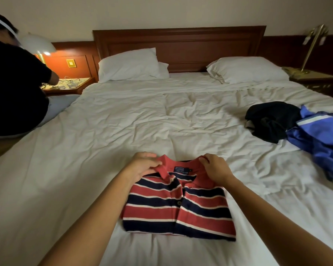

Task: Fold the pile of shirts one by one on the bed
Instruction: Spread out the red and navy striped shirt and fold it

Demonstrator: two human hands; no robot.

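The polo lies right in front of me on the bed, already folded into a tidy rectangle, buttons up and collar pointing toward the headboard. My left hand pinches the collar's left side with curled fingers. My right hand grips the right side the same way. Neither hand holds anything else.

I judge this to be the last touch on this shirt: squaring the collar so it sits flat on the fold.

Two shirts wait far off to my right, well apart from the polo. A black shirt and a blue shirt lie crumpled and touching each other.

The next move calls for letting go of the collar gently, so the fold underneath does not shift. Then I must reach right and lift one garment clear of the other. Because they overlap, a careless pull would likely drag both. The shirt I pick needs spreading on bare sheet beside the polo, not over it.

A person sits at the bed's left edge, clear of my work.
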